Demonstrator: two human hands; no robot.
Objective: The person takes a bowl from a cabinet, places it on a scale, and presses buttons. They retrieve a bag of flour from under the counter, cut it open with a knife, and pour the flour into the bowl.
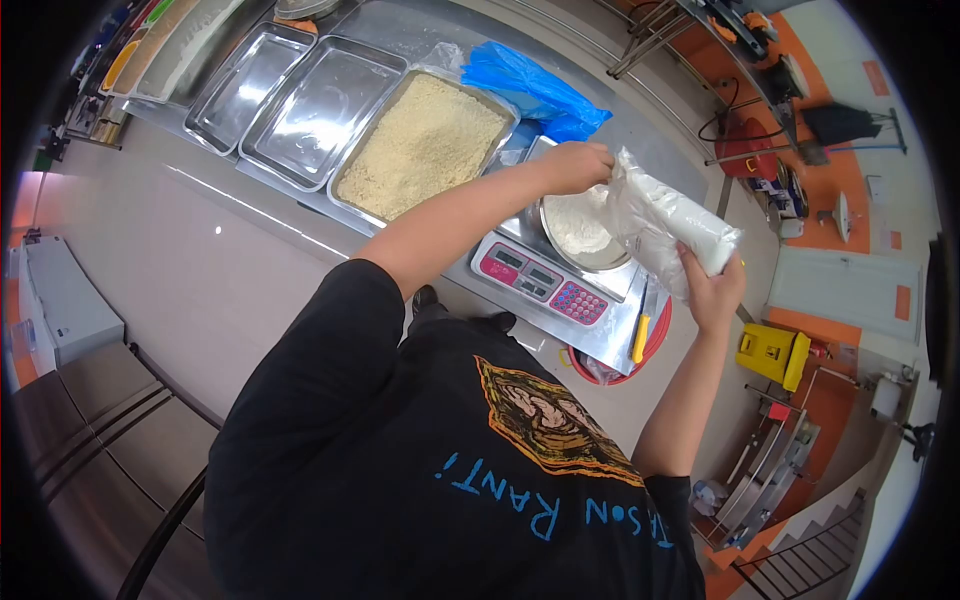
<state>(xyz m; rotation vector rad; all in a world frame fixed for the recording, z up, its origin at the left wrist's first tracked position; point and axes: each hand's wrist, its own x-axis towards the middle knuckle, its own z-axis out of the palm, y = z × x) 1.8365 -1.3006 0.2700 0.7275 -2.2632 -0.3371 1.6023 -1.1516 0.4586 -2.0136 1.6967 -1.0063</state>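
Observation:
A clear plastic bag of white powder (pixel 665 215) is held tilted over a round metal bowl (pixel 598 268), its mouth toward the bowl. My left hand (pixel 574 167) is closed at the bag's mouth, fingertips pinching the plastic. Wrapped round the bag's lower, full end is my right hand (pixel 714 287). White powder (pixel 578 226) lies in the bowl, partly covered by the bag. Beneath the bowl is a digital scale (pixel 520 272) with a pink and white panel.
Left of the scale, a metal tray (pixel 345 205) holds yellowish crumbs (pixel 425 140); two bare trays (pixel 325 110) stand beyond it. A blue plastic bag (pixel 525 85) lies behind. A yellow-handled knife (pixel 640 338) rests at the table's right edge, above a red tub (pixel 625 375).

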